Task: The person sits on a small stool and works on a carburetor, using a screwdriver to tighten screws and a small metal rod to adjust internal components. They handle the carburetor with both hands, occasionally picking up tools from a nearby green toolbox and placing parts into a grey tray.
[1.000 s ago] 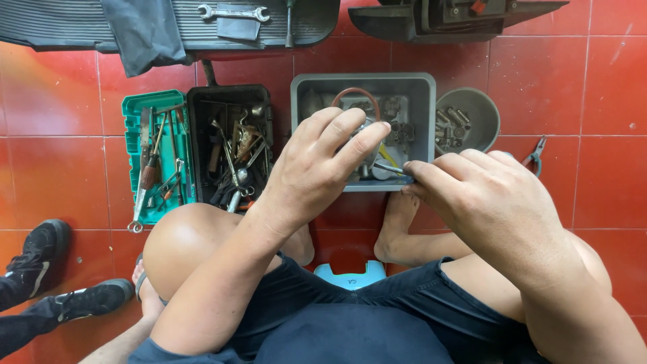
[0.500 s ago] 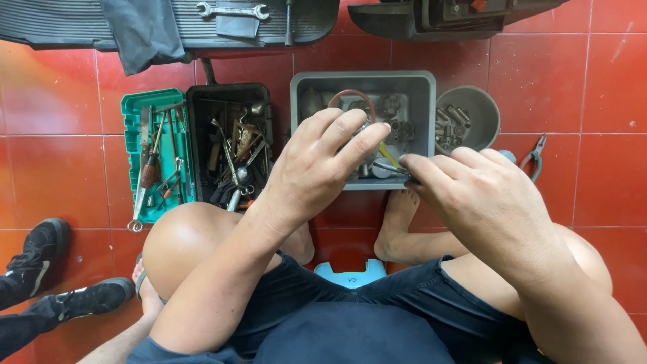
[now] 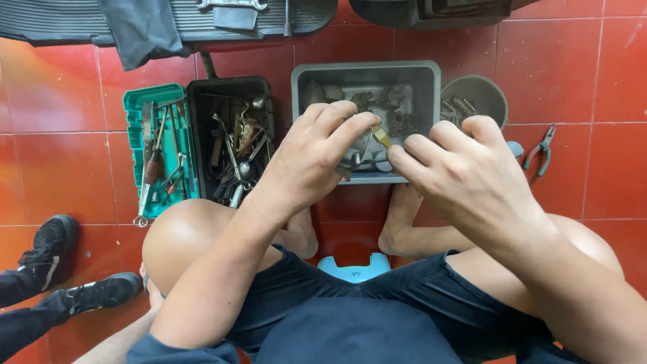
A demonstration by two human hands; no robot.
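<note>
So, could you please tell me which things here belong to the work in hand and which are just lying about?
In hand:
- left hand gripping a small metal part
- right hand on a yellow-handled tool
- grey tray beneath

Lying about:
- black toolbox
- green toolbox tray
- round bowl
- pliers

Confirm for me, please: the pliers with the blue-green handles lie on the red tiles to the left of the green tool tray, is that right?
Not quite. The pliers do lie on the red tiles, but to the right of the round grey bowl, far from the green tool tray on the left, as the head view shows.
</note>
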